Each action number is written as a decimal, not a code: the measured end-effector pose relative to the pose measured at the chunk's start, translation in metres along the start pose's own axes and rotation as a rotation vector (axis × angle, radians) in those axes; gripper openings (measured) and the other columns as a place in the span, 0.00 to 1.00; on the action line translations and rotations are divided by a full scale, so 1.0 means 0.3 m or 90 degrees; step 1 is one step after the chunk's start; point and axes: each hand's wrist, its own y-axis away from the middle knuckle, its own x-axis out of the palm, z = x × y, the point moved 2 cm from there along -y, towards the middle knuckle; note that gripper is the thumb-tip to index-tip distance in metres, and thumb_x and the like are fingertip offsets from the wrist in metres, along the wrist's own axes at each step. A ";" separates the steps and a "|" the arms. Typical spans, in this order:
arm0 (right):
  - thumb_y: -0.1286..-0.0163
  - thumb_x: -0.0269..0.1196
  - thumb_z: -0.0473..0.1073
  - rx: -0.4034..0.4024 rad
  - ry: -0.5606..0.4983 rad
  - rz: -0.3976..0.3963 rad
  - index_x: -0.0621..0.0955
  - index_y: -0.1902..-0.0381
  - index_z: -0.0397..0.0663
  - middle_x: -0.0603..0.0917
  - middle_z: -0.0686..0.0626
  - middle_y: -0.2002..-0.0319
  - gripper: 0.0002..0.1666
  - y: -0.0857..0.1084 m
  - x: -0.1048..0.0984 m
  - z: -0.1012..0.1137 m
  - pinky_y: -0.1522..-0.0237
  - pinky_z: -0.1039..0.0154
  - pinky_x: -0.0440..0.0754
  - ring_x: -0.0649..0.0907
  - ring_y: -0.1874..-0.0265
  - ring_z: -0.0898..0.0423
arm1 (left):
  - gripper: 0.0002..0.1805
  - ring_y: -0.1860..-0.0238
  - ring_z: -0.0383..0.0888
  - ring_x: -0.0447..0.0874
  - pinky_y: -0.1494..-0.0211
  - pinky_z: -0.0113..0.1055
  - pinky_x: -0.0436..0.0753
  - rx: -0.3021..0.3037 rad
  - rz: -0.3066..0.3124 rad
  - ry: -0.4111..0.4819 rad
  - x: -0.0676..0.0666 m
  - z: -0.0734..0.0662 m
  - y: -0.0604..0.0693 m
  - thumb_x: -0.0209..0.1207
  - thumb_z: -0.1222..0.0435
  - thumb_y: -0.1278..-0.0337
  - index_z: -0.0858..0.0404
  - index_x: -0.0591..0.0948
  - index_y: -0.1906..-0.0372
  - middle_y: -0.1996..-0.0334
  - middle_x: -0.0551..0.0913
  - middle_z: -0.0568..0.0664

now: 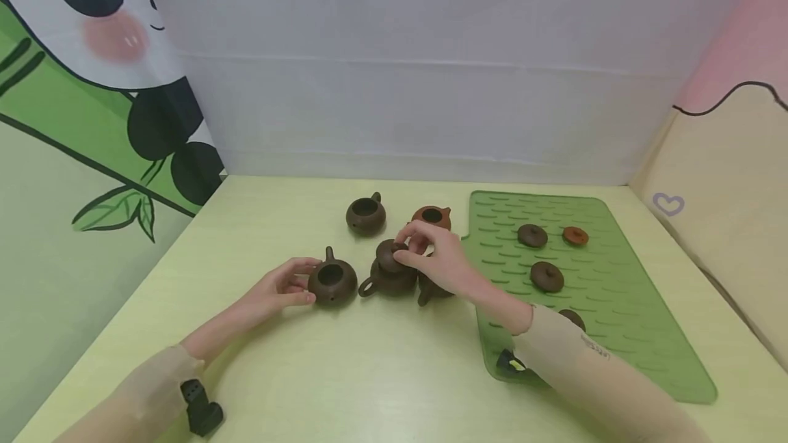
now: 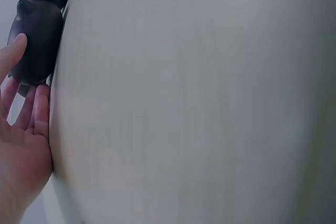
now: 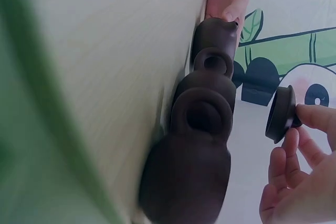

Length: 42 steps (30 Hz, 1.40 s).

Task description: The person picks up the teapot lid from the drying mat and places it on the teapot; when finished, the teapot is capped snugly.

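Note:
My right hand [image 1: 434, 258] pinches a dark brown teapot lid [image 3: 282, 114] by its knob. The lid is tilted, above and apart from the middle dark teapot [image 1: 394, 284] in the right wrist view. At the left, my left hand [image 1: 286, 284] holds the side of another lidless dark teapot [image 1: 332, 284], thumb on one side and fingers on the other; the left wrist view shows this teapot [image 2: 39, 40] too. Partly hidden under my right hand stands a third dark teapot [image 1: 436, 289], its handle toward me.
Behind them stand a lidless dark teapot [image 1: 367, 222] and a lidless reddish-brown teapot [image 1: 440, 217]. On the right lies a green mat [image 1: 628, 340] bearing dark lids [image 1: 547, 277] and a reddish lid [image 1: 575, 236]; my right forearm partly covers one dark lid. Cloth walls enclose the table.

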 end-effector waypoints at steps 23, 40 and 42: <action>0.37 0.69 0.39 -0.054 0.251 -0.060 0.81 0.60 0.59 0.79 0.61 0.74 0.10 0.299 -0.323 -0.046 0.72 0.67 0.70 0.76 0.72 0.67 | 0.34 0.47 0.46 0.80 0.47 0.28 0.80 -0.009 0.001 0.008 0.003 -0.007 0.007 0.66 0.62 0.41 0.59 0.67 0.31 0.37 0.74 0.65; 0.40 0.72 0.44 0.034 0.451 0.079 0.80 0.63 0.65 0.82 0.66 0.74 0.11 0.375 -0.357 -0.116 0.59 0.54 0.66 0.80 0.70 0.67 | 0.34 0.48 0.44 0.79 0.47 0.27 0.79 -0.011 -0.002 -0.001 0.002 -0.018 0.011 0.66 0.62 0.41 0.59 0.68 0.30 0.36 0.75 0.64; 0.41 0.72 0.45 0.039 0.451 0.086 0.81 0.64 0.66 0.81 0.67 0.74 0.11 0.382 -0.355 -0.132 0.59 0.54 0.68 0.79 0.71 0.68 | 0.34 0.48 0.44 0.80 0.47 0.28 0.79 -0.010 -0.002 -0.002 0.002 -0.018 0.010 0.66 0.63 0.40 0.59 0.67 0.30 0.36 0.75 0.65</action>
